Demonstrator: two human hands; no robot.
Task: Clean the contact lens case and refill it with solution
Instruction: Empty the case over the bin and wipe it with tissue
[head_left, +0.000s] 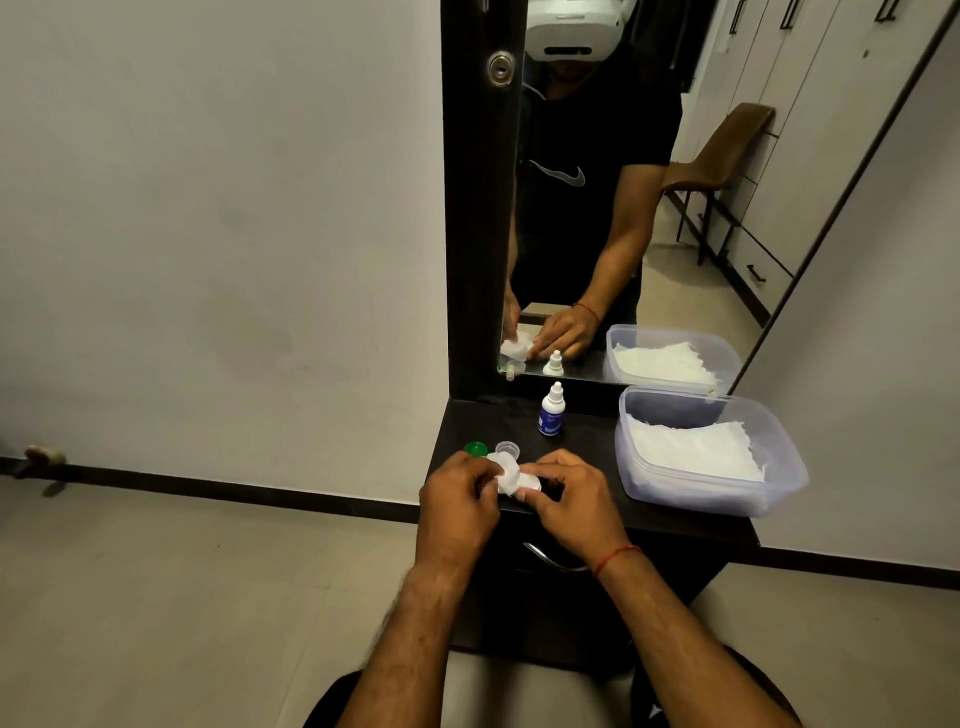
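**Lens case held for wiping**

We see the contact lens case (532, 483), mostly wrapped in tissue (505, 474), held over the worktop (582, 452) front edge, its long axis apparently running hand to hand. The left hand (457, 496) pinches the tissue; the right hand (569, 501) grips the case's end. The solution bottle (551, 410) stands behind, nearer the right hand.

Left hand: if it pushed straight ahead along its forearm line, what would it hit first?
Likely the green cap, lying on the dresser top just beyond the knuckles of the left hand; the clear cap sits beside it. Depth is uncertain.
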